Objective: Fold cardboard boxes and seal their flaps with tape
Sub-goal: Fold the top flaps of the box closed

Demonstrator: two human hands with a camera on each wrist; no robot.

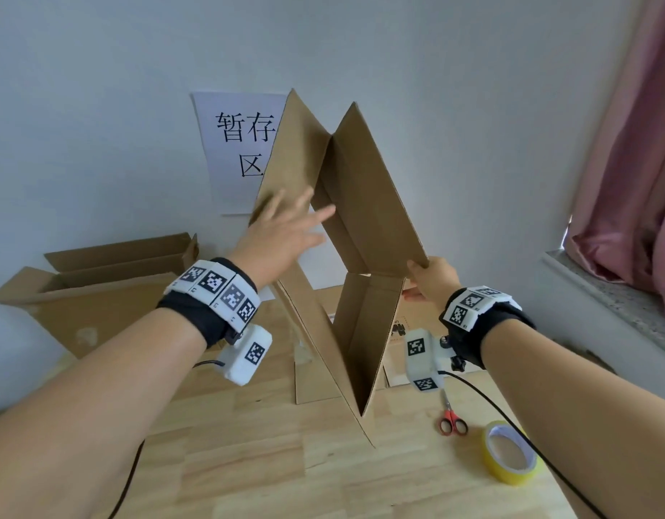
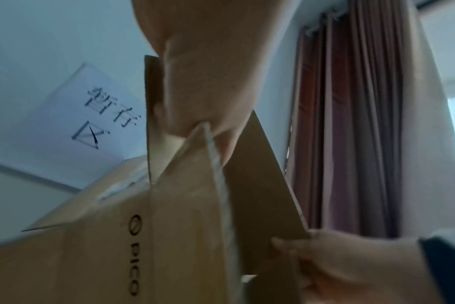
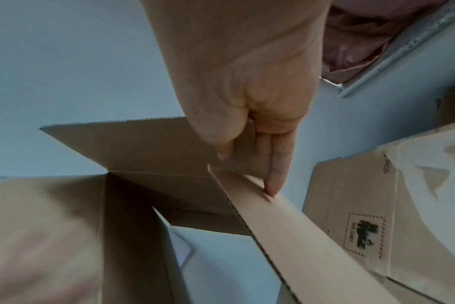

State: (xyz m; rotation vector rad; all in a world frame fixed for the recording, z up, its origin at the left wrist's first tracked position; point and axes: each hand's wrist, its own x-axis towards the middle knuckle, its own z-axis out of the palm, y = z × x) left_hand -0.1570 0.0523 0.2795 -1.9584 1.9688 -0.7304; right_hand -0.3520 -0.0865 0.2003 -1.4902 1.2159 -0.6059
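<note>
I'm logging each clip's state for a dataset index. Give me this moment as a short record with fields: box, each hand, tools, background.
box: unfolded cardboard box held up above the wooden table, panels opened to a diamond, flaps loose, no tape visible
left hand: left hand fingers spread flat against left panel
right hand: right hand pinches right panel's lower corner
tools: red-handled scissors and yellow tape roll lie on table, untouched
background: other cardboard boxes at left, paper sign on wall

A white sign [image 1: 241, 151] with black characters hangs on the pale wall [image 1: 98, 69] — a pink curtain [image 1: 630, 144] falls to a grey sill [image 1: 604, 294] at right. Red-handled scissors [image 1: 451, 419] lie on the wooden table [image 1: 248, 473].
</note>
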